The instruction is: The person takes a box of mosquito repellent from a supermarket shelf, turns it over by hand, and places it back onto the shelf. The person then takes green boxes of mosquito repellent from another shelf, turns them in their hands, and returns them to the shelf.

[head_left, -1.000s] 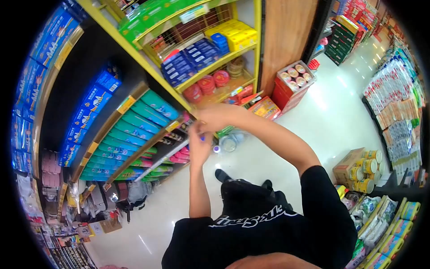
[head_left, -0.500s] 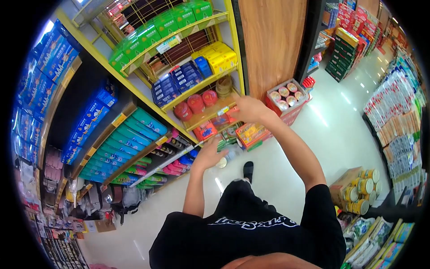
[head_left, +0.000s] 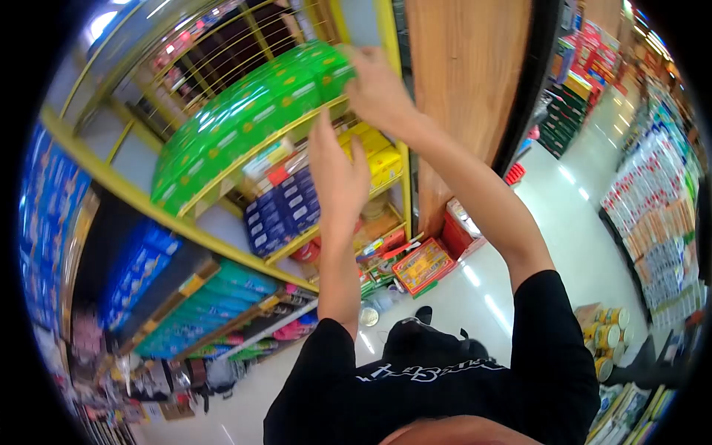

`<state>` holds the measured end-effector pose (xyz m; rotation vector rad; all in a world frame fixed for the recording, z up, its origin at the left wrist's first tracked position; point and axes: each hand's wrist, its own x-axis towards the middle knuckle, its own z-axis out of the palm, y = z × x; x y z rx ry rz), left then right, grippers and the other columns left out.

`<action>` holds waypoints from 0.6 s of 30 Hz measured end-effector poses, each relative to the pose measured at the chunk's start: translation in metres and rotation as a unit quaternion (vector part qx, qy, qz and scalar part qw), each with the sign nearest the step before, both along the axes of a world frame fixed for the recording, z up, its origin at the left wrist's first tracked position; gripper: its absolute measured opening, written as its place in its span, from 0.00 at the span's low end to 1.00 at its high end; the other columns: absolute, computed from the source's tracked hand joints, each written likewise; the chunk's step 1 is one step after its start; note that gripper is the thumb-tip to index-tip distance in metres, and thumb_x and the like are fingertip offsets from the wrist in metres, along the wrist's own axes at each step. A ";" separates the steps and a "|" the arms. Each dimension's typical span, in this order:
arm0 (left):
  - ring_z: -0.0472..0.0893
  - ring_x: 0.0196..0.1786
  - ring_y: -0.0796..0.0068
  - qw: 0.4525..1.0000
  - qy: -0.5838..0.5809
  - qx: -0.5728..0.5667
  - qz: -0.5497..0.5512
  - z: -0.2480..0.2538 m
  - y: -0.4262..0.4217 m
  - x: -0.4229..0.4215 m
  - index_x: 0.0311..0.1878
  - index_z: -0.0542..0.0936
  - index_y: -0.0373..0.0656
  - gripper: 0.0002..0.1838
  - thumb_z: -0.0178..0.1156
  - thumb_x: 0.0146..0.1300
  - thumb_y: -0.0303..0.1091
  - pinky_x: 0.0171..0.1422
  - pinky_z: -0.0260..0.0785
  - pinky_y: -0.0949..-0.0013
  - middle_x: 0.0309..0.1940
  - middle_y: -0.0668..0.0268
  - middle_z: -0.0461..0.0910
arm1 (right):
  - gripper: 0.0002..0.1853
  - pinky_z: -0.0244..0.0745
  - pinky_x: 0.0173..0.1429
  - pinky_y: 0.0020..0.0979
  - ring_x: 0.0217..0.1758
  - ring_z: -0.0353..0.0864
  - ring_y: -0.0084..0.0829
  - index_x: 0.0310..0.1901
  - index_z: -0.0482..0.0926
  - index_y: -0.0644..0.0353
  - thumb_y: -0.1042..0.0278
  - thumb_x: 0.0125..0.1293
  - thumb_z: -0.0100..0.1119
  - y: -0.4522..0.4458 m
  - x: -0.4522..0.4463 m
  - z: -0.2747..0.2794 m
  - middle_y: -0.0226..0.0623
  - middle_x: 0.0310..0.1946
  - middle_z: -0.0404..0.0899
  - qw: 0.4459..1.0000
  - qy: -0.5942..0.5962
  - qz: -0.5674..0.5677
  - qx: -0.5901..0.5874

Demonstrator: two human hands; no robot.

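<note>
A row of green boxes [head_left: 252, 119] fills the upper shelf of a yellow rack. My right hand [head_left: 378, 87] reaches to the right end of that row, its fingers apart at the side of the last green box; motion blur hides whether they touch it. Lower and to the left, my left hand [head_left: 340, 169] is raised before the shelf edge, fingers stretched and thumb apart, holding nothing. Behind it, dark blue boxes [head_left: 278, 211] and yellow boxes [head_left: 382, 159] sit on the shelf below.
Red jars [head_left: 305, 252], partly covered, stand on a lower shelf. An orange-red box [head_left: 424, 265] lies near the floor by the rack. A wooden panel [head_left: 467, 96] rises at the right. Turquoise packs [head_left: 211, 308] line the left shelving; yellow-labelled cans [head_left: 604, 334] stand across the aisle.
Both hands have risen from the lower shelves, the right to the end of the green row and the left to just below that shelf's edge. The rack looks closer.
</note>
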<state>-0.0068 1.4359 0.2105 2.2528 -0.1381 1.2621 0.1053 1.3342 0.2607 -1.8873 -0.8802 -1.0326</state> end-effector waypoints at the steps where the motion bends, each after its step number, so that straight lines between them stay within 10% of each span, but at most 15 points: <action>1: 0.72 0.68 0.44 0.998 -0.035 0.037 0.026 0.006 -0.005 0.016 0.71 0.65 0.29 0.31 0.62 0.67 0.29 0.73 0.63 0.50 0.65 0.43 0.73 | 0.29 0.71 0.65 0.51 0.61 0.74 0.57 0.67 0.71 0.55 0.72 0.62 0.56 0.003 0.017 0.001 0.63 0.55 0.76 1.000 -0.008 -0.013 -0.011; 6: 0.72 0.61 0.34 0.995 -0.023 0.069 0.068 0.026 -0.021 0.049 0.69 0.67 0.28 0.33 0.65 0.62 0.29 0.68 0.62 0.43 0.58 0.37 0.74 | 0.27 0.74 0.56 0.55 0.50 0.79 0.61 0.65 0.72 0.59 0.73 0.61 0.53 -0.005 0.014 0.020 0.62 0.46 0.81 0.982 0.176 0.056 -0.048; 18: 0.68 0.67 0.38 0.961 -0.090 0.063 0.255 0.043 -0.080 0.049 0.74 0.65 0.40 0.40 0.69 0.61 0.43 0.70 0.61 0.46 0.66 0.45 0.67 | 0.25 0.76 0.51 0.48 0.49 0.80 0.57 0.60 0.71 0.66 0.73 0.60 0.59 -0.035 -0.005 0.039 0.58 0.48 0.79 0.985 0.085 0.139 0.061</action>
